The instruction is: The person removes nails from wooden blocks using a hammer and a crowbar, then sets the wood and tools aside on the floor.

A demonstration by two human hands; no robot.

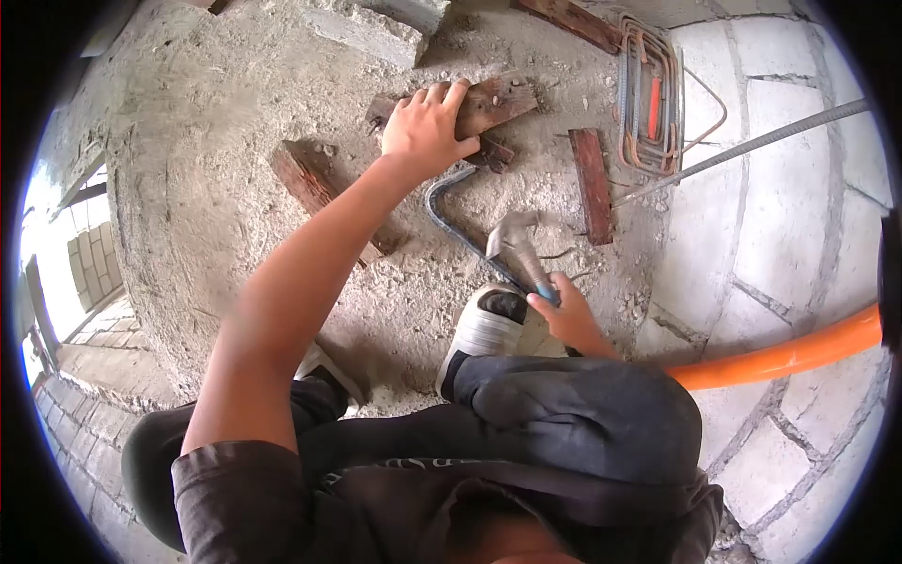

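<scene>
Concrete floor (216, 141), four planks (reddish), one hammer (515, 246)

We saw the scene in even, soft daylight, bright enough to read the gritty floor (235, 141) clearly. The strongest light came from an opening (56, 244) at the far left, which was blown out to white. Shadows were faint and diffuse. The fisheye lens bent the block wall (799, 216) and left black corners around a round frame, with slight softness toward the edges.
</scene>
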